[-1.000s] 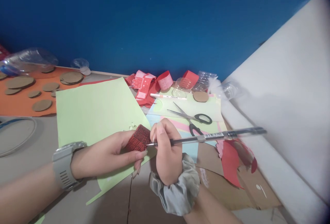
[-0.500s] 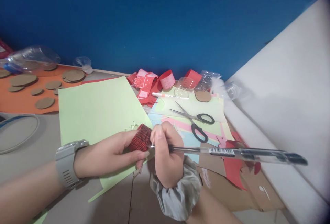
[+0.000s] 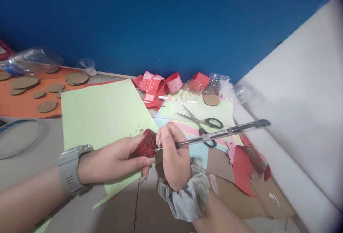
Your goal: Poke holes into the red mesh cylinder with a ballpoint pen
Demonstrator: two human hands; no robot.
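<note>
My left hand [image 3: 115, 159], with a grey watch at the wrist, grips a red and black patterned piece [image 3: 147, 143] between thumb and fingers. A clear pen [image 3: 222, 132] is pinched in my right hand [image 3: 175, 154], which has a grey scrunchie [image 3: 187, 193] round its wrist. The pen's tip meets the lower right edge of the patterned piece, and its far end points right and slightly up. Beneath my left hand lies a light green sheet [image 3: 102, 115], with small pale scraps near the patterned piece.
Open scissors [image 3: 197, 118] and a white marker [image 3: 177, 99] rest on coloured papers at centre right. Behind are red paper rings [image 3: 174, 82] and clear plastic pieces [image 3: 191, 89]. Cardboard discs [image 3: 46, 106] lie on orange paper at left. A blue wall and a white panel stand beyond.
The pen's far end has swung up and closer, so it now crosses the scissors' lower handle. My right hand has turned slightly with it. My left hand keeps its grip, almost unmoved.
</note>
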